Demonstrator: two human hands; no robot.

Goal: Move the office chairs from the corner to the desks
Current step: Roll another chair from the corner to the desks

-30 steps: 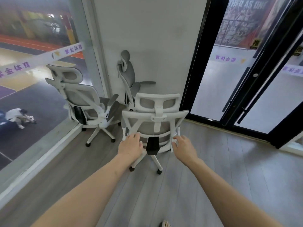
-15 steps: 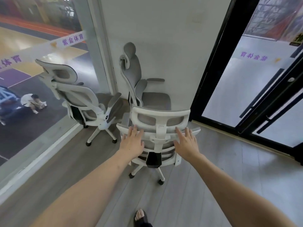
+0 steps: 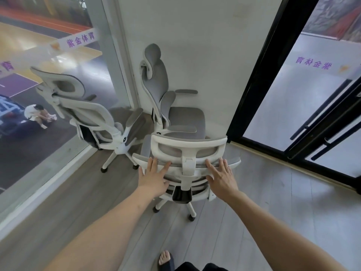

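Stepped closer since half a second before, with the nearest chair [image 3: 187, 165] drawn larger and lower in view; hands kept on the same white backrest frame, fingers barely shifted. Left hand [image 3: 153, 178] laid flat against the frame left of the centre spine, fingers straight and spread, gripping nothing; right hand [image 3: 221, 178] likewise flat on the right side, fingertips reaching the upper bar, nothing curled round it. Just beyond the fingertips, pressed close, the second chair [image 3: 175, 106] facing right, against the wall [image 3: 195, 36]; off past the left hand's little finger, the third chair [image 3: 88, 118] beside the glass window [image 3: 48, 75]; all three parked in the corner, no desk in sight.

Judged risks: with palms only pressing and no grip, could push but not pull; a shove forward would ram the seat into the second chair; castors [image 3: 191, 217] might snag the neighbouring base; a bare-toed sandalled foot [image 3: 166, 260] directly below the wrists could be rolled over if the chair were dragged back; glass door [image 3: 312, 104] near the right hand could be struck on a wide swing.

No containers visible, so nothing to report inside any.
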